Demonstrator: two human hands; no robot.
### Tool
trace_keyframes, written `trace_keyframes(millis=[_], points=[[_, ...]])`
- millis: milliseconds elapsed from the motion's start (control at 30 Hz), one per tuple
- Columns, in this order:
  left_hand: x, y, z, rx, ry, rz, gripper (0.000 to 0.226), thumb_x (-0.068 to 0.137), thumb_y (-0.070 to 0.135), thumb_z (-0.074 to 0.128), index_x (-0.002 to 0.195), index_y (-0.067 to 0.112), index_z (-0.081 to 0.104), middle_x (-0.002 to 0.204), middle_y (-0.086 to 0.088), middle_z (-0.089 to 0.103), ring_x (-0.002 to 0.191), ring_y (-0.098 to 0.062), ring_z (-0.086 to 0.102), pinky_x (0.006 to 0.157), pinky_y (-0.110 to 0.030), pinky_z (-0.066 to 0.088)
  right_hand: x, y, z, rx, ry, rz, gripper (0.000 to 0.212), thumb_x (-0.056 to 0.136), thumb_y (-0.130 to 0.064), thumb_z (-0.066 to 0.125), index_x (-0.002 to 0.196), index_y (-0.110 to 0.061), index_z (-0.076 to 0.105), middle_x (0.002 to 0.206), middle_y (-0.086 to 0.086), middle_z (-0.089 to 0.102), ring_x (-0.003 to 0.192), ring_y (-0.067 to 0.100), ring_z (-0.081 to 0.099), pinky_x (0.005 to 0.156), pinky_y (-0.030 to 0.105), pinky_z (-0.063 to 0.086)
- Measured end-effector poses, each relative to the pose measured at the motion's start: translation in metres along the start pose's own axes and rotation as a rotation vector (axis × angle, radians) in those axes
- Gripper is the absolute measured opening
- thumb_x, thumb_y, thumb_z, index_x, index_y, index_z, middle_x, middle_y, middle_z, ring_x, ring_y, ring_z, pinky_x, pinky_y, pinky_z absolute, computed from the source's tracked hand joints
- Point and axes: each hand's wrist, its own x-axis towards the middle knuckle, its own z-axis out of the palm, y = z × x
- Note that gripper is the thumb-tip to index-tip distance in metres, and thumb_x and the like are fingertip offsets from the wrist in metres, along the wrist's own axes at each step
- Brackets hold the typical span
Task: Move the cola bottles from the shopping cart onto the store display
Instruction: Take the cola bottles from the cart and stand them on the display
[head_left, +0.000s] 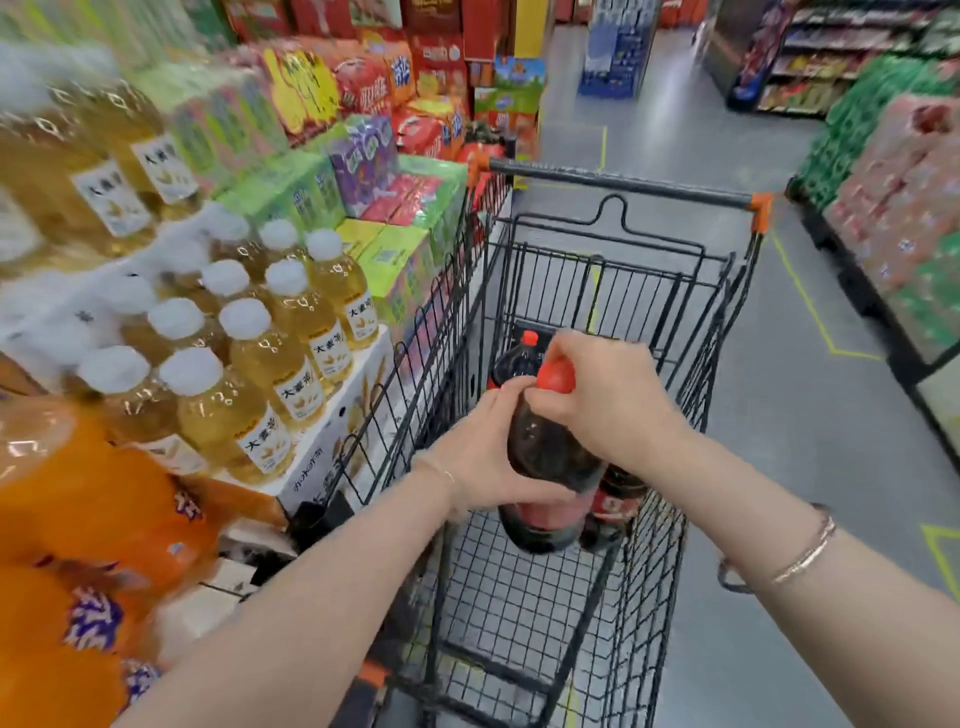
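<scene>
Grey shop floor (727, 130) stretches ahead of us, with stacked goods on both sides of the aisle. We hold one cola bottle (550, 467) with both hands over the wire shopping cart (519, 597). Our left hand (488, 457) wraps round the bottle's dark shoulder from the left, fingers curled against it. Our right hand (613, 400) comes in from the right and closes round the neck, with the red cap (556, 375) showing just beside the thumb. Beyond our hands a second cola bottle (519, 358) stands in the cart, and under our right wrist a third one (618, 499) shows its red label. Left of our left hand the display (332, 415) carries yellow tea bottles (260, 395) with white caps on cartons, and nearer to us sit orange soda bottles (78, 519). A bracelet (800, 556) circles our right forearm.
</scene>
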Motion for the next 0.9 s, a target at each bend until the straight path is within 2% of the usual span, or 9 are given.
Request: trace_keyframes(millis=[133,267,333,400,533,633,733,833,900], points=[[-0.031,0.048,-0.036,-0.036,0.185,0.050,0.085,0.048,0.060,0.075,0.119,0.034,0.037,0.120,0.006,0.050,0.114,-0.012,0.051,0.100,-0.040,0.043,0.000,-0.038,-0.055,-0.013,0.108,-0.137,0.028,0.081,-0.040,0.060,0.082,-0.013,0.055,0.076,0.001,0.060,0.085,0.029,0.060,0.080,0.039,0.038],[-0.066,0.090,-0.065,-0.027,0.323,0.045,0.076,0.050,0.054,0.076,0.115,0.043,0.038,0.116,0.015,0.053,0.114,-0.008,0.052,0.100,-0.033,0.042,-0.005,-0.069,-0.096,0.008,0.201,-0.283,0.031,0.080,-0.042,0.063,0.077,-0.014,0.050,0.074,0.000,0.053,0.086,0.032,0.059,0.074,0.038,0.034],[-0.093,0.112,-0.079,-0.010,0.378,0.019,0.083,0.053,0.044,0.083,0.123,0.033,0.039,0.112,0.018,0.052,0.110,-0.004,0.052,0.097,-0.026,0.042,-0.012,-0.086,-0.116,0.051,0.229,-0.367,0.032,0.080,-0.042,0.065,0.077,-0.013,0.051,0.074,0.000,0.053,0.086,0.031,0.059,0.072,0.037,0.032],[-0.109,0.128,-0.088,0.017,0.367,-0.015,0.089,0.060,0.033,0.086,0.132,0.023,0.035,0.112,0.021,0.048,0.110,0.000,0.047,0.096,-0.021,0.038,-0.017,-0.099,-0.131,0.081,0.235,-0.398,0.035,0.078,-0.042,0.067,0.078,-0.010,0.055,0.072,0.000,0.054,0.082,0.031,0.057,0.073,0.038,0.035],[-0.175,0.161,-0.103,0.058,0.482,-0.094,0.104,0.050,0.053,0.081,0.136,0.024,0.031,0.129,0.010,0.051,0.119,-0.006,0.049,0.103,-0.029,0.040,-0.044,-0.146,-0.159,0.179,0.214,-0.561,0.031,0.077,-0.034,0.070,0.073,-0.007,0.054,0.061,-0.001,0.046,0.071,0.030,0.049,0.065,0.036,0.031],[-0.230,0.176,-0.108,0.095,0.591,-0.164,0.094,0.056,0.041,0.085,0.133,0.023,0.034,0.126,0.007,0.056,0.114,-0.007,0.054,0.104,-0.034,0.042,-0.069,-0.185,-0.172,0.274,0.180,-0.633,0.023,0.074,-0.025,0.069,0.072,-0.005,0.057,0.067,0.009,0.054,0.071,0.031,0.048,0.063,0.037,0.036],[-0.290,0.188,-0.109,0.137,0.712,-0.233,0.101,0.049,0.055,0.079,0.133,0.022,0.035,0.122,0.005,0.060,0.113,-0.011,0.057,0.102,-0.038,0.044,-0.098,-0.227,-0.180,0.392,0.091,-0.712,0.016,0.071,-0.020,0.071,0.068,-0.010,0.058,0.066,0.011,0.057,0.066,0.028,0.050,0.059,0.033,0.037],[-0.342,0.196,-0.107,0.137,0.783,-0.308,0.102,0.049,0.057,0.076,0.135,0.024,0.033,0.126,0.005,0.058,0.116,-0.014,0.055,0.099,-0.043,0.047,-0.123,-0.263,-0.184,0.461,0.013,-0.763,0.012,0.071,-0.018,0.071,0.069,-0.011,0.061,0.062,0.006,0.057,0.056,0.019,0.049,0.049,0.026,0.036],[-0.384,0.202,-0.102,0.119,0.863,-0.340,0.099,0.047,0.058,0.073,0.132,0.024,0.035,0.126,0.004,0.058,0.117,-0.015,0.056,0.100,-0.044,0.046,-0.147,-0.293,-0.184,0.494,-0.042,-0.831,0.011,0.071,-0.018,0.070,0.070,-0.009,0.062,0.063,0.007,0.058,0.058,0.020,0.049,0.051,0.023,0.037]])
